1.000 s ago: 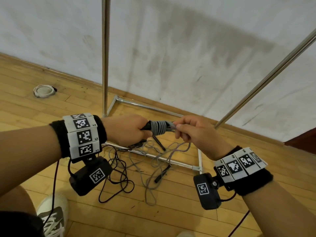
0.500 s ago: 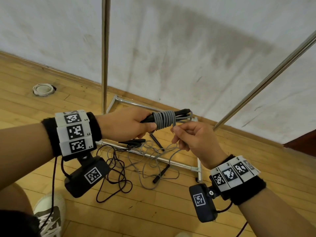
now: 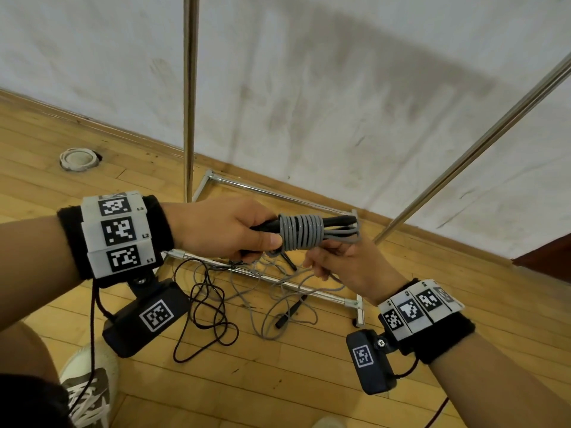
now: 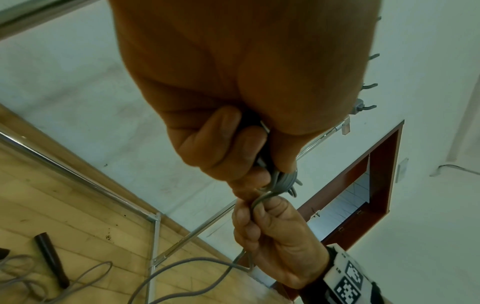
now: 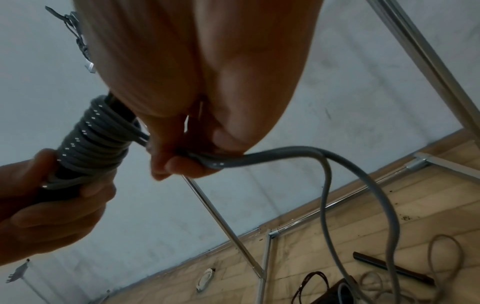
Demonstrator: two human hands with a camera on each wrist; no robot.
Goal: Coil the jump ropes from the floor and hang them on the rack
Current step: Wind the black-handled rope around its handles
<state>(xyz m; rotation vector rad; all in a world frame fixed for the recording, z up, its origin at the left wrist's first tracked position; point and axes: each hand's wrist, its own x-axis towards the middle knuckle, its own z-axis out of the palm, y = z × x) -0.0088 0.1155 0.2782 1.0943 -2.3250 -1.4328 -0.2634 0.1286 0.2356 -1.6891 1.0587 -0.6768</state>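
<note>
Hands: left point(image 3: 222, 230) grips coiled grey rope point(image 3: 301, 231); right point(image 3: 346, 267) pinches its tail.

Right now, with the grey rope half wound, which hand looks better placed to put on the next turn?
Probably the right hand: it pinches the loose grey cord just below the coil and can swing it round. The left hand is busy gripping the black handles to hold the bundle steady.

Ropes point(image 3: 262, 291) before rack point(image 3: 189, 97) (on floor point(image 3: 278, 381))
</note>
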